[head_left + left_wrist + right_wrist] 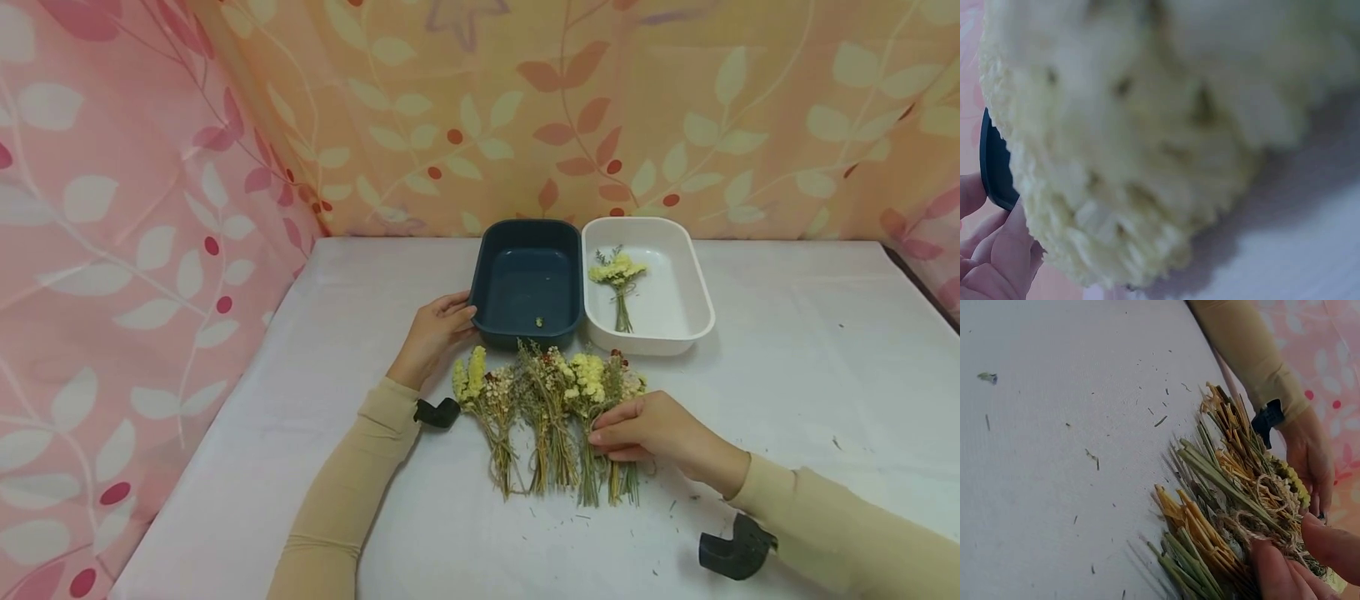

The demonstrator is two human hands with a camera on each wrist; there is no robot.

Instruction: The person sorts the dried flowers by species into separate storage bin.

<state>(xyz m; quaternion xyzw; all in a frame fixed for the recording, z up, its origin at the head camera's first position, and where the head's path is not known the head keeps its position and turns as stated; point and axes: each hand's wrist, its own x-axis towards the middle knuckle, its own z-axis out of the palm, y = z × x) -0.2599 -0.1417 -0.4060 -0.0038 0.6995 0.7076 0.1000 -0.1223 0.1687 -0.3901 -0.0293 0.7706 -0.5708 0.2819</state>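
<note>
My left hand (431, 337) holds the left side of a dark blue tub (528, 279), thumb near the rim and fingers along the wall. A small flower bit (539, 322) lies inside it. With thumb and fingers, my right hand (663, 435) pinches a twine-tied bunch of dried yellow flowers (587, 377) just below the heads. The right wrist view shows its green stems (1225, 484) beside the fingertips (1329, 540). Pale yellow blossoms (1116, 162), blurred and close, fill most of the left wrist view and partly cover the left hand (1000, 256).
More dried flower bunches lie in a row, some at the left (498, 408) and middle (553, 408). A white tub (678, 287) touching the blue one holds a yellow bunch (619, 279). Stem scraps (836, 442) litter the white tabletop (787, 350). A patterned cloth (495, 108) hangs behind.
</note>
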